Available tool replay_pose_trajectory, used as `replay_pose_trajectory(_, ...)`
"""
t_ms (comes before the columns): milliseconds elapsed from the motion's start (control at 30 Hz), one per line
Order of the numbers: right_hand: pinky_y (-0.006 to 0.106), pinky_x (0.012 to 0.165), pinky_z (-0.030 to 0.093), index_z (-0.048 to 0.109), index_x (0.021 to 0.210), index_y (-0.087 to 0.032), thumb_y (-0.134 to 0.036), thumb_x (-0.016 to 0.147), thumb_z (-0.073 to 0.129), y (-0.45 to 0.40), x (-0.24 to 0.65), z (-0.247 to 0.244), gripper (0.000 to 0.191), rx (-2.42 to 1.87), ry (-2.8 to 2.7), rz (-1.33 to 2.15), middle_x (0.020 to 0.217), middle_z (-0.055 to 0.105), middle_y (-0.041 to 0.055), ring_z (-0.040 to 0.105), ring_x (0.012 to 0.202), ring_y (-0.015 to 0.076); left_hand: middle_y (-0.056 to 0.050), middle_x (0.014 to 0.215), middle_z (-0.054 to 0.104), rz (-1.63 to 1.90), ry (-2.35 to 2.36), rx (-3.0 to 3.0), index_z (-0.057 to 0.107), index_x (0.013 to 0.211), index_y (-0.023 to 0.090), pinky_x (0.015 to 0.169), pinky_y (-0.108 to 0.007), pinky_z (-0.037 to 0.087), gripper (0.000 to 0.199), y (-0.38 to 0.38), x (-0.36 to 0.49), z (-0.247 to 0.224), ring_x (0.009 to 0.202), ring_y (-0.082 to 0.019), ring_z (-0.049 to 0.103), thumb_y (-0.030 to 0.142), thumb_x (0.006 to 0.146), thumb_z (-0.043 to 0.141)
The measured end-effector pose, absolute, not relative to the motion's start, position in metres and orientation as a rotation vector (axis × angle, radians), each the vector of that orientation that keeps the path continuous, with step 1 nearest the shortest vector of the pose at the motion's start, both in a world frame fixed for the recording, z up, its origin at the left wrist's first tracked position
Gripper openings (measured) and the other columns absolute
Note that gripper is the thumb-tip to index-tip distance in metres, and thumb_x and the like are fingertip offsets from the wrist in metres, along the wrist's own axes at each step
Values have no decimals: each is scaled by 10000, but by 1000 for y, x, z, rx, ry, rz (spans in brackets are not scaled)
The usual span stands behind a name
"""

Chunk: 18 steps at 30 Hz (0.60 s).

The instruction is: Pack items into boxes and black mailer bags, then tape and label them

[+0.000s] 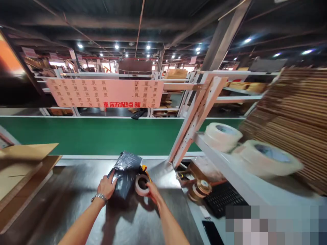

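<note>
A person's two bare hands work over a metal worktop (68, 185). The left hand (106, 187), with a metal-banded wristwatch (100, 196) on its wrist, grips the left edge of a glossy black plastic parcel (126, 174). The parcel lies between the hands and reaches forward of them; whether its underside rests fully on the metal is unclear. The right hand (152, 191) is closed around a yellow handheld tape dispenser (144, 168), whose pale tape roll (138, 190) is just beside the parcel's right side. Left of the left hand are cardboard sheets (22, 166). Right of the right hand sit a black keyboard (226, 199) and, nearer the wearer, a dark phone (212, 233). Beyond both hands runs a green conveyor belt (92, 136).
</note>
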State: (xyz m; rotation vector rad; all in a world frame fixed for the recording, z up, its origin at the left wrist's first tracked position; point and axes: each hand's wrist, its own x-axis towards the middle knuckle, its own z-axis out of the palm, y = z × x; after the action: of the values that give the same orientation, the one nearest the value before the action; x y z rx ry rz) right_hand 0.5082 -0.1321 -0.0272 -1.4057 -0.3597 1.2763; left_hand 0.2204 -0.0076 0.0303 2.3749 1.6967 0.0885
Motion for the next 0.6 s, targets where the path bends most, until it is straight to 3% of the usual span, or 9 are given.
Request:
replay_pose_trajectory(133,399,776,639,765,1275,-227,-344,609,739,-165,486,-46,677,-1376,-362,1271,1084,847,83,773,982,305,-227,1333,734,-34,1748,2275,352,1815,299,1021,-504,602,707,-11,219,38,1127,-395,810,566,1163,287)
replay_pose_trajectory(267,465,1060,607,792,1414,-312,-213,539,678,-234,422,-75,887,-1278,-593,1311,1184,882,24,781,1151,341,-212,1319,744,-47,1777,2246,371,1808,310,1048,-511,601,709,-8,221,47,1150,-394,813,583,1156,306)
replay_pose_trajectory(367,521,1147,578,821,1389,-390,-209,497,671,-282,371,-98,922,-1242,-632,1392,1353,852,-2,770,1272,390,-222,1311,763,-24,1797,2236,391,1800,295,1053,-533,599,719,-20,219,49,1135,-402,815,590,1150,308)
replay_pose_trajectory(500,552,1205,547,863,1275,-436,-275,509,691,-318,362,-116,802,-1287,-588,1323,1359,850,-18,720,1406,426,-293,1316,790,43,1844,2168,369,1792,147,1000,-564,613,751,-92,215,31,1110,-435,811,504,1132,341)
replay_pose_trajectory(600,534,1214,552,873,1243,-422,-315,533,676,-328,403,-112,745,-1298,-530,1250,1377,847,-12,715,1426,411,-369,1468,713,88,1779,2021,146,1805,-18,1041,-523,607,909,-172,224,8,1237,-433,792,564,1122,296)
